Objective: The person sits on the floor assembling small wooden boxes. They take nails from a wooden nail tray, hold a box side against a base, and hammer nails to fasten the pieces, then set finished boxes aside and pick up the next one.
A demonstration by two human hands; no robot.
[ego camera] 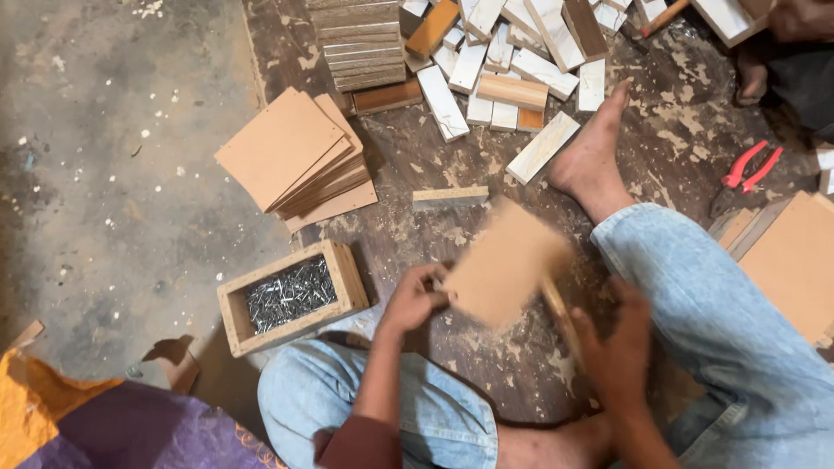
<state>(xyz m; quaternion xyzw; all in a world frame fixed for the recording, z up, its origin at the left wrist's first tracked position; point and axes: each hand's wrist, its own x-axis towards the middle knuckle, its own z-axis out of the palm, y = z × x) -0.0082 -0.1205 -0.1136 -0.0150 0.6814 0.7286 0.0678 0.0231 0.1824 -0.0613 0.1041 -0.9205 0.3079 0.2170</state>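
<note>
I sit on the floor in blue jeans, bare feet out. My left hand (pixel 413 300) grips the left edge of a light brown square board (pixel 504 269), which is blurred with motion. Behind that board, my right hand (pixel 615 343) is closed around a thin wooden handle (pixel 560 311) that slants up; the handle's head is hidden. Both hands hover just above a dark, dusty wooden floor panel (pixel 434 165).
An open wooden box of metal nails (pixel 291 297) sits left of my left hand. A stack of brown square boards (pixel 295 156) lies beyond it. Several white and wood-toned blocks (pixel 504 61) are piled at the top. Red-handled pliers (pixel 749 169) lie right. Another person's foot (pixel 752 76) shows top right.
</note>
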